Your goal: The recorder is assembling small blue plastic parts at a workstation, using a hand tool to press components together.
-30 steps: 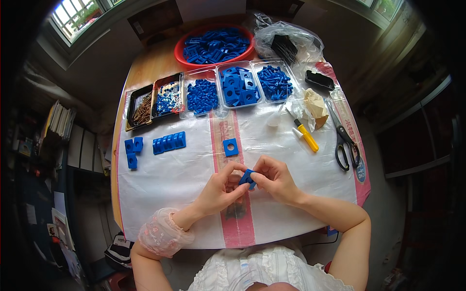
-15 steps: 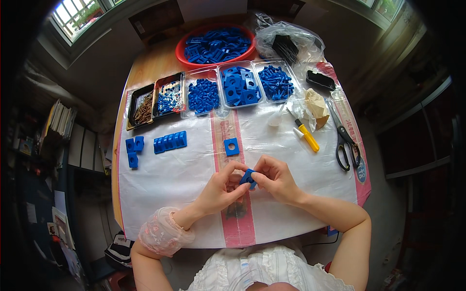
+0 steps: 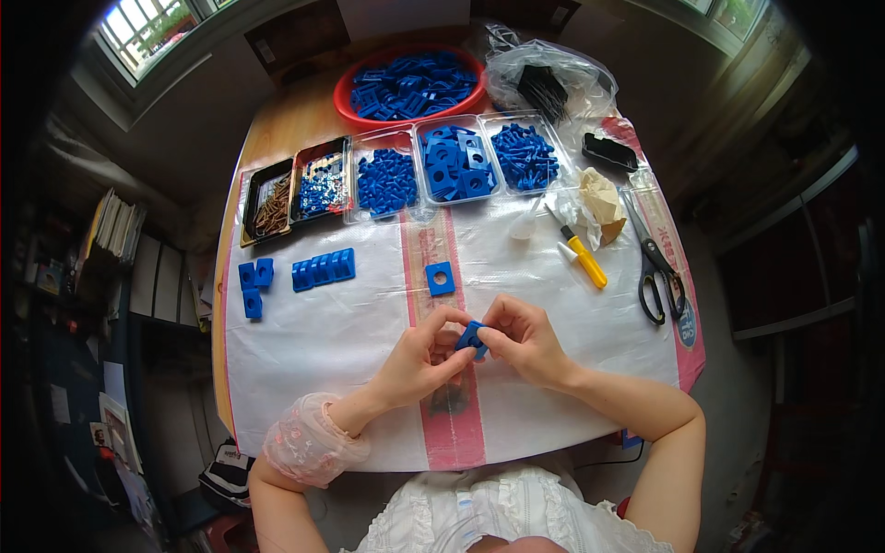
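Observation:
Between the fingertips of both hands is a small blue plastic piece (image 3: 471, 339), held tilted above the table's pink stripe. My left hand (image 3: 430, 348) pinches it from the left, and my right hand (image 3: 519, 339) grips its upper right edge with thumb and forefinger. The fingers hide part of it. Just beyond my hands a blue square plate with a round hole (image 3: 432, 282) lies flat. Farther left sit a row of blue blocks (image 3: 323, 270) standing side by side and a small group of blue pieces (image 3: 252, 304).
Across the back stand trays of brown screws (image 3: 274, 214), small nuts (image 3: 323, 189) and blue parts (image 3: 385, 184). Behind them is a red basin (image 3: 343, 103) full of blue pieces. To the right lie a yellow-handled screwdriver (image 3: 586, 264), black scissors (image 3: 653, 267) and crumpled paper (image 3: 601, 197).

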A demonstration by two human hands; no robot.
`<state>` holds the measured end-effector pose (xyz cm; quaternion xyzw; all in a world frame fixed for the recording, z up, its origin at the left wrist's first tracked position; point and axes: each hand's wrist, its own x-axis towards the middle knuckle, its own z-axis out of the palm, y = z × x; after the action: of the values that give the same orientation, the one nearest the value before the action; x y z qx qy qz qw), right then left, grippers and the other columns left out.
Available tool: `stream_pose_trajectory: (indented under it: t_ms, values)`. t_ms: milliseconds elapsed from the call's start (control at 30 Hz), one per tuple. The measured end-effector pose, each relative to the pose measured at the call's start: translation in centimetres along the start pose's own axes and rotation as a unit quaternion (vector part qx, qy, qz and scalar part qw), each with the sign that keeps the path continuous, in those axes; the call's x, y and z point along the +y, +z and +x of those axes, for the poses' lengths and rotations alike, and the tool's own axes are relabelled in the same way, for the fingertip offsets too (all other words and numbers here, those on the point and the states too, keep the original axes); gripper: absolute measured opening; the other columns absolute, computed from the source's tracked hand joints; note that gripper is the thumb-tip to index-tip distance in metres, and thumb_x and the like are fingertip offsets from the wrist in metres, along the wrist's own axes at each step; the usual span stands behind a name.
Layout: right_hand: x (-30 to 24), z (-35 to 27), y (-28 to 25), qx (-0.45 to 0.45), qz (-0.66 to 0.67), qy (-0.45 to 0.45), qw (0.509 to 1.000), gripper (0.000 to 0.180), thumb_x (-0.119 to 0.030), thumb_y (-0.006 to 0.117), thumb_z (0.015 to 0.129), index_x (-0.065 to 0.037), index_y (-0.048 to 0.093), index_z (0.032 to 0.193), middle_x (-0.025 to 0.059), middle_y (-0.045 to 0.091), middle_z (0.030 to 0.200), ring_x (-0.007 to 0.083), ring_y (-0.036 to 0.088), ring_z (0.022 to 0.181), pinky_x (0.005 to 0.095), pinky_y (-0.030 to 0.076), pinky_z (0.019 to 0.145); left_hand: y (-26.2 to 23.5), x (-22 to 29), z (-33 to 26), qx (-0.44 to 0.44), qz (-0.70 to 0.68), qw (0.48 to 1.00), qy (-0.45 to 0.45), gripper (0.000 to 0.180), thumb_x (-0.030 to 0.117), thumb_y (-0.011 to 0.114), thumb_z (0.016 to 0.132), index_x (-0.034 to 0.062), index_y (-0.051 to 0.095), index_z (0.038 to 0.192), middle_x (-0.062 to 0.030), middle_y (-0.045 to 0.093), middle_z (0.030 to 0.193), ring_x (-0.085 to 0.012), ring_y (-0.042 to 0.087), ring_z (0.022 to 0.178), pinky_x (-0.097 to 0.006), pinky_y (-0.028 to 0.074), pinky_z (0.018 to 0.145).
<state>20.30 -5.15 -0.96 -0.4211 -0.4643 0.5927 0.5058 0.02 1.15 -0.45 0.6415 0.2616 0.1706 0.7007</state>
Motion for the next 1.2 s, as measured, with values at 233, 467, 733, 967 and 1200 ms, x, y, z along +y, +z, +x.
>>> stream_pose_trajectory:
  t_ms: [233,467,733,967,1200]
  values:
    - [0.07,-0.01,-0.01,0.002,0.003,-0.002,1.000,0.008,-0.004,0.061,0.095,-0.001,0.055,0.093,0.0043,0.065,0.086,0.0070,0.063,0.077,0.0227,0.052,0.066,0.01,-0.11,-0.02,0.003,0.005,1.000,-0.003,0.032,0.003,0.058,0.097,0.0056,0.044,0.125,-0.0121,0.072,0.101,-0.0112,0.068,0.087,-0.022,0.053,0.063]
    - [0.14,0.00,0.00,0.001,0.005,-0.005,1.000,0.008,-0.004,0.061,0.095,-0.001,0.055,0.092,0.0042,0.065,0.086,0.0072,0.063,0.077,0.0228,0.053,0.066,0.03,0.20,-0.04,-0.001,0.002,1.000,-0.008,0.033,0.003,0.059,0.096,0.0055,0.044,0.125,-0.0125,0.072,0.100,-0.0106,0.067,0.085,-0.022,0.053,0.063]
    - [0.02,0.01,0.01,0.000,0.008,-0.001,1.000,0.008,-0.004,0.061,0.095,0.000,0.055,0.092,0.0039,0.064,0.085,0.0074,0.063,0.076,0.0228,0.053,0.066,-0.02,0.14,-0.03,-0.001,0.001,1.000,-0.004,0.034,0.002,0.059,0.096,0.0052,0.044,0.126,-0.0133,0.072,0.101,-0.0103,0.067,0.084,-0.022,0.053,0.063]
    - [-0.04,-0.02,0.08,0.002,0.006,-0.005,1.000,0.007,-0.004,0.061,0.095,0.000,0.055,0.092,0.0039,0.063,0.085,0.0077,0.063,0.076,0.0232,0.053,0.066,0.11,0.31,-0.08,0.006,-0.001,1.000,0.006,0.032,0.002,0.059,0.096,0.0047,0.045,0.124,-0.0117,0.072,0.097,-0.0101,0.066,0.080,-0.023,0.053,0.062]
    - [0.17,0.00,0.19,0.002,0.003,-0.004,1.000,0.007,-0.003,0.061,0.095,0.000,0.055,0.092,0.0024,0.062,0.085,0.0060,0.062,0.078,0.0224,0.053,0.066,0.57,0.24,-0.04,0.027,0.002,0.999,0.024,0.027,0.004,0.058,0.096,0.0034,0.047,0.121,-0.0080,0.070,0.095,-0.0102,0.066,0.077,-0.025,0.056,0.064]
